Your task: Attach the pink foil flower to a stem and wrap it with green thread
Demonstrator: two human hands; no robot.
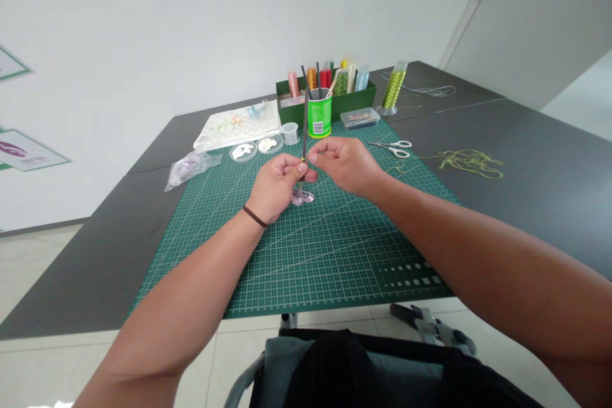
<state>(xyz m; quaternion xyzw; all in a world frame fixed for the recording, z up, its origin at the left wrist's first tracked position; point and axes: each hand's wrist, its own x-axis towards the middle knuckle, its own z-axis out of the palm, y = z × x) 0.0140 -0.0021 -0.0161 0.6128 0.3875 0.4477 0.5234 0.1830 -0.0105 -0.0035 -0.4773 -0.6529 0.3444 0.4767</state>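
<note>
My left hand (277, 182) is closed around a dark thin stick (305, 127) that stands nearly upright over the mat. Below my fingers, pale purple petals (303, 197) spread out at the stick's lower end. A small yellowish wrap shows on the stick just above my left thumb. My right hand (347, 164) is pinched beside that wrap, with thumb and forefinger together; whatever is between them is too small to make out. White-handled scissors (396, 148) lie to the right of my right hand, near a loose bundle of olive-green thread (471, 162).
A green cutting mat (306, 268) covers the dark table's middle. Behind my hands stand a green can (319, 121) with sticks, a green box (351, 102) of thread spools, and a clear case (359, 118). A plastic bag (191, 167) and dishes of white pieces (243, 152) lie left.
</note>
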